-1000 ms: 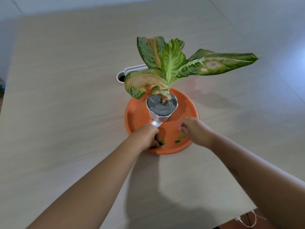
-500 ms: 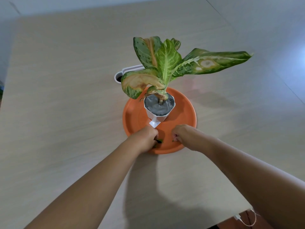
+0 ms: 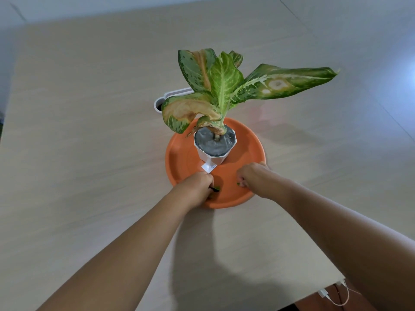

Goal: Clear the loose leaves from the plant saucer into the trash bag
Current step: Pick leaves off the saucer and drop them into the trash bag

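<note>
An orange plant saucer (image 3: 182,160) sits mid-table and carries a white pot (image 3: 213,157) with a green, partly browned plant (image 3: 222,86). Over the saucer's near part, my left hand (image 3: 197,187) is closed, and small green leaf pieces (image 3: 216,188) stick out of its fingers. My right hand (image 3: 253,177) rests on the saucer's near right side, fingertips pinched on a small green leaf bit (image 3: 238,183). No trash bag is in view.
The beige table (image 3: 89,131) spreads wide to the left and toward me. A white container (image 3: 160,103) lies just behind the saucer. White cables (image 3: 334,297) hang off the table's near right corner.
My right hand slid left across the saucer's near part onto the two loose leaves, then drew back slightly with a green bit at its fingertips. My left hand stayed closed on leaf pieces.
</note>
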### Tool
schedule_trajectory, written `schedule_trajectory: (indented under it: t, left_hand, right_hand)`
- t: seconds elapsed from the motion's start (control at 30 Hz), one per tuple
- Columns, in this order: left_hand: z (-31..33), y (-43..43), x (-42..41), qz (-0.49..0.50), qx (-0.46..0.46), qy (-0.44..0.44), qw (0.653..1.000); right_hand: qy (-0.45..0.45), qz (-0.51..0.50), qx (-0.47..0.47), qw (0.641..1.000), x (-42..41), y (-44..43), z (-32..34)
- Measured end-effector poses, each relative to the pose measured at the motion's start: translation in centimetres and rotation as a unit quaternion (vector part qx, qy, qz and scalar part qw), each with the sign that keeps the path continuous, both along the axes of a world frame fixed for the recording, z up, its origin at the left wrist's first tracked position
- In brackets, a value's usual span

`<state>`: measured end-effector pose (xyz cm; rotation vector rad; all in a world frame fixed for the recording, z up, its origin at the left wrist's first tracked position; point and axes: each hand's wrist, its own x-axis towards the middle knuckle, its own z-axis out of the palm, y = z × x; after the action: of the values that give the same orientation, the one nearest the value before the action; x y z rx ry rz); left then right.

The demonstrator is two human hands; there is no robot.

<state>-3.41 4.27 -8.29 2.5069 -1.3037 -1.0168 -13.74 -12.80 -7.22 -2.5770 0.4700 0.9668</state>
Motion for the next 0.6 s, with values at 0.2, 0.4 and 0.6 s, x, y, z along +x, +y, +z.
schedule_trajectory:
  t: [0.2,0.4,0.6]
  left_hand:
    - [0.4,0.0,-0.1,0.033,-0.014,-0.002,0.999]
    - [1.1,0.8,-0.1,0.245,-0.132,0.119,0.953]
    - [1.8,1.0,-0.9,0.437,-0.215,0.278,0.828]
  right_hand:
    - [-0.218,-0.217,0.107,0.946,-0.4,-0.8,0.7]
    - [-0.282,-0.408,0.273,0.825,-2.1,-0.8,1.0]
    - [-0.278,-0.515,0.450,0.674,-3.3,0.1,0.9]
